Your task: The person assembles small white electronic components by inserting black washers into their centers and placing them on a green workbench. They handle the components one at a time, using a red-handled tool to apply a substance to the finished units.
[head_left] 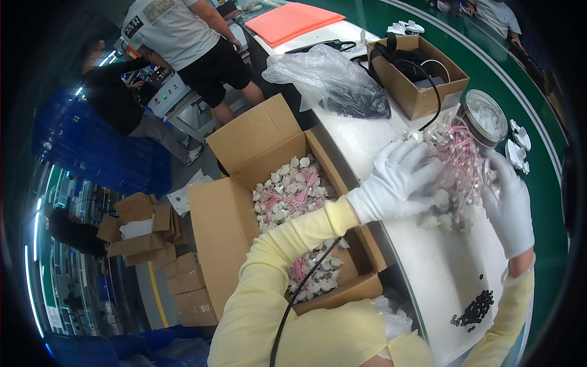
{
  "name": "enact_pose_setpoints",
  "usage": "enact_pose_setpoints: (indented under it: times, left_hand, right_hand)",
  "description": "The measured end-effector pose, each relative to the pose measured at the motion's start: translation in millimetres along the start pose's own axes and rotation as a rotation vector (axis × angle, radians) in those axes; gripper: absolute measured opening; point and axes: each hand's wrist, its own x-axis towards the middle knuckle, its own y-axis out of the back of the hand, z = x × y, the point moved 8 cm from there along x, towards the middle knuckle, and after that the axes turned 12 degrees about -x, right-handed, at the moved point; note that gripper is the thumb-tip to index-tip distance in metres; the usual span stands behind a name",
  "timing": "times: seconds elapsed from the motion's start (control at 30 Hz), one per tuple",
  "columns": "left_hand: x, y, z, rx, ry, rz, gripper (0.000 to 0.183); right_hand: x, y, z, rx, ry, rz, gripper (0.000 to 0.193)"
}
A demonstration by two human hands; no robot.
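Both my hands wear white gloves and are at a bundle of pink wires (460,150) with white plastic ends, above the white worktop. My left hand (394,183) curls its fingers around the bundle's left side. On the other side, my right hand (509,205) closes its fingers around the wires. The bundle and some fingertips are smeared by motion. White plastic pieces (437,214) hang or lie at the bundle's lower end. Under my left forearm, an open cardboard box (223,229) holds many more pink-wired white parts (293,189).
Small black rings (474,311) lie on the worktop (422,260) near my right forearm. Farther back are a round tin (485,116), a box with black cables (422,98), a clear plastic bag (324,73) and orange sheets (290,23). White parts (518,147) sit beyond the tin. Other people stand at the left.
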Motion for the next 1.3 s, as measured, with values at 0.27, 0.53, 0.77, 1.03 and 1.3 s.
enact_pose_setpoints:
  times: [0.27, 0.53, 0.77, 1.03, 1.3]
  left_hand:
    - [8, -17, 21, -0.077, -0.173, -0.110, 0.054]
    - [4, -8, 23, -0.036, -0.206, -0.068, 0.052]
    - [-15, 81, 11, 0.057, -0.030, 0.049, 0.037]
    - [-146, 57, -32, 0.367, 0.455, -0.412, 0.029]
    - [-97, -22, 140, -0.646, -0.196, -0.521, 0.028]
  right_hand:
    - [-32, -71, -46, -0.321, 0.162, 0.076, 0.046]
    - [-34, -77, -42, -0.336, 0.128, -0.082, 0.037]
    - [-58, -79, -47, -0.527, 0.104, 0.064, 0.039]
    - [-62, -92, -52, -0.740, 0.176, -0.120, 0.057]
    - [-44, -108, -31, -0.408, 0.127, -0.232, 0.054]
